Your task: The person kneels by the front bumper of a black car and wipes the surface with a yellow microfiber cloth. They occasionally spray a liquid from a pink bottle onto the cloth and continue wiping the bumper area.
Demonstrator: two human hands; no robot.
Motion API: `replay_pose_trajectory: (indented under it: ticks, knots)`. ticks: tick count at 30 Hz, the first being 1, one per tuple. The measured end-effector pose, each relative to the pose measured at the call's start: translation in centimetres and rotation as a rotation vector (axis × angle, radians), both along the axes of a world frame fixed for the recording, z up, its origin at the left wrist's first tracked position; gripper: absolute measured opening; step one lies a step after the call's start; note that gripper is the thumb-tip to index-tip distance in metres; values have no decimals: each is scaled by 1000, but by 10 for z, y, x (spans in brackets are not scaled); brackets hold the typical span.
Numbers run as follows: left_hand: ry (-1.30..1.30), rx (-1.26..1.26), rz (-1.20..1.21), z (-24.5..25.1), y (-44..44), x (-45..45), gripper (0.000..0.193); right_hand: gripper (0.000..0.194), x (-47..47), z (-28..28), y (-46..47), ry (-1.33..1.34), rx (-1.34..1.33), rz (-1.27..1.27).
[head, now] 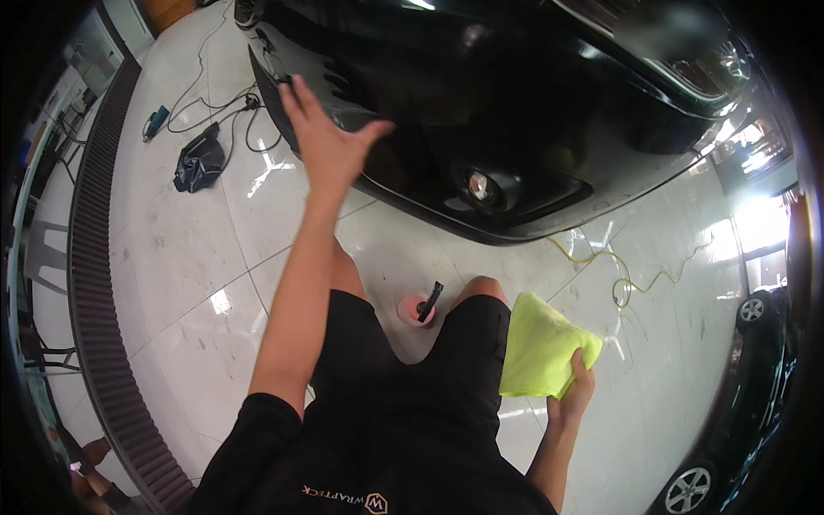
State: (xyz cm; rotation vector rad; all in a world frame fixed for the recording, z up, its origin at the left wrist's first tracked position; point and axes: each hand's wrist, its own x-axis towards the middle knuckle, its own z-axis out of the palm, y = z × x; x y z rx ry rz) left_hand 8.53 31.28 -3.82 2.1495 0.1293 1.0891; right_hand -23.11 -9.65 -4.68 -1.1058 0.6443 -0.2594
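Observation:
A glossy black car bumper (412,109) fills the upper part of the view, with a round fog lamp (479,186) low in it. My left hand (331,141) is spread in front of the bumper's left side, thumb and fingers apart and nothing in it; whether it touches the surface I cannot tell. Down by my right thigh, my right hand (575,391) grips a folded yellow-green microfibre cloth (544,351). Between my knees a spray bottle (412,310) with pink liquid and a black trigger head stands on the floor.
On the tiled floor (193,257) at the left lie a black plastic bag (200,161), dark cables (248,106) and a blue tool (155,122). A long slatted floor grate (96,257) runs beyond them. A yellow hose (627,270) trails at right, near another dark car (727,412).

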Motion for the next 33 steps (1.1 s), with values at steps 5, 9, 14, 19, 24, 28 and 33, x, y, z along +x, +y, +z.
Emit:
replay_pose_trajectory:
  ticks: [5,9,14,19,24,28,33]
  knots:
    - [23,-84,-10,8,-39,0,154,40,9,-2,6,7,11,61]
    - [26,-96,-19,14,-31,2,153,38,8,-2,5,-32,36,31]
    - [38,-116,-49,20,-21,-3,150,37,-1,-9,-1,-24,56,-3]
    - [19,-91,-79,21,-37,-7,139,35,1,-18,2,-26,110,22]
    - [34,-55,-76,20,-43,-5,136,34,8,-21,8,-31,98,44]
    - [-2,-103,-129,19,-29,-6,135,33,6,-19,6,-52,84,15]
    - [-4,-132,-98,20,-22,-11,138,32,4,-18,1,-53,115,11]
